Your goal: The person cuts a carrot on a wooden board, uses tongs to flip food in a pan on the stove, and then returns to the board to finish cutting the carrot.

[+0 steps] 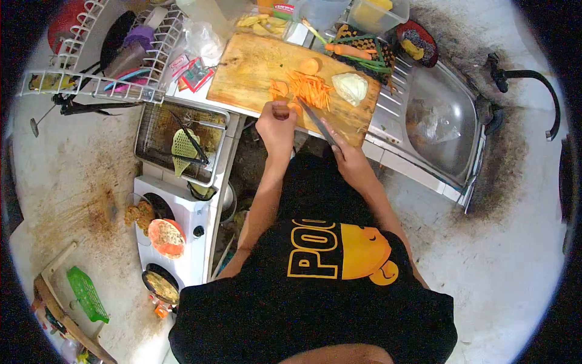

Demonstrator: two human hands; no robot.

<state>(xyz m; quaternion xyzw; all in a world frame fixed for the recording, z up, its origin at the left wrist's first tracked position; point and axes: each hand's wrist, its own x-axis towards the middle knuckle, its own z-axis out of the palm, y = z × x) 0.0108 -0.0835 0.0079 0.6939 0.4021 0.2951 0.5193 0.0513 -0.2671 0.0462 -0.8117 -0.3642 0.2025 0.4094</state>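
Note:
My right hand (350, 159) is closed round the handle of a kitchen knife (317, 122), its blade slanting up and left over the near edge of a wooden cutting board (248, 64). The fingers of my left hand (277, 130) are curled, with a carrot piece (294, 108) at their tips beside the blade. Just beyond the knife lies a pile of carrot strips (310, 89). Carrot slices (278, 89) sit left of the pile, and a thicker carrot chunk (310, 65) lies behind it. A pale cabbage wedge (350, 88) rests on the board's right side.
A steel sink (445, 112) with a black faucet (524, 74) is on the right. Whole carrots (348, 50) lie behind the board. Leftward are a white dish rack (154, 60), a wire basket tray (151, 136) and a white stove (193, 212) holding pans.

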